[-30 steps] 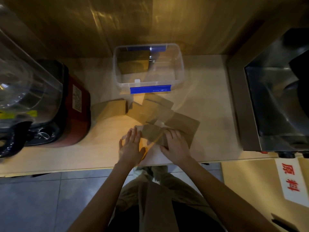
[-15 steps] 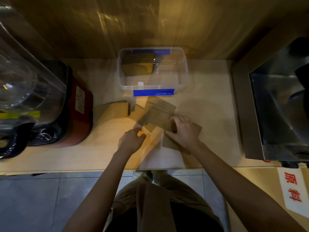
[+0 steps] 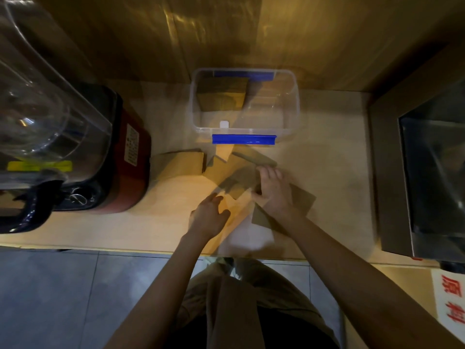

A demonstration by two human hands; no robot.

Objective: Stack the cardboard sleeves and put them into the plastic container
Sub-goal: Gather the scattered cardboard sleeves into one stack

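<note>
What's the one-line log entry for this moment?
phase: gathering | right hand: on loose sleeves | left hand: open | container: some sleeves inside

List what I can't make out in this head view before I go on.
- Sleeve count in the loose pile: overlapping and motion-blurred.
- Right hand grip: its fingers cover the sleeve edge.
- Sleeves in the container: number unreadable, dim through the wall.
- Blender: cut off at the left edge.
</note>
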